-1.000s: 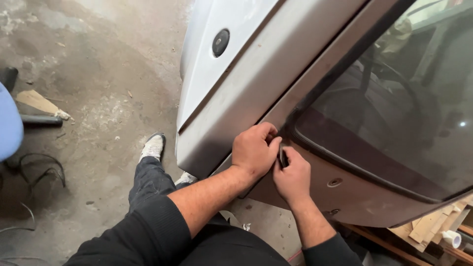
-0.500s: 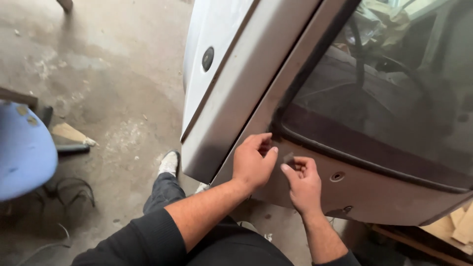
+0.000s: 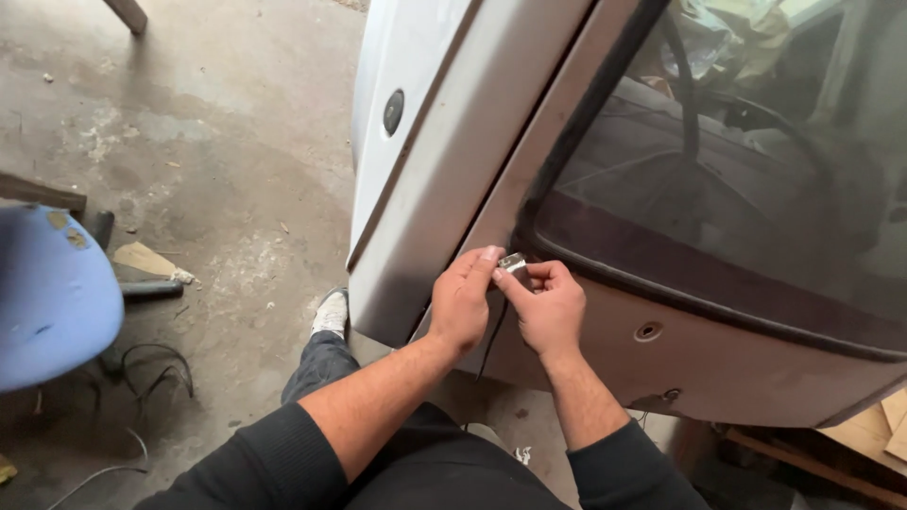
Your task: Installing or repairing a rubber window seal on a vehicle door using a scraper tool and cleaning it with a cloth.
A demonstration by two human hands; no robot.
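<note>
Fingertips of my left hand (image 3: 463, 307) and right hand (image 3: 548, 312) pinch one small metal clip (image 3: 512, 262) at the car door (image 3: 586, 321) corner; a loose grip could drop it

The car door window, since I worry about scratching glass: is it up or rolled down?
Up. Tinted glass fills the frame down to the dark seal beside both hands.

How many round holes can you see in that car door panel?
2: one hole sits right of the right hand, under the window seal; a smaller hole lies lower, near the door's bottom edge. Hands may hide others.
</note>
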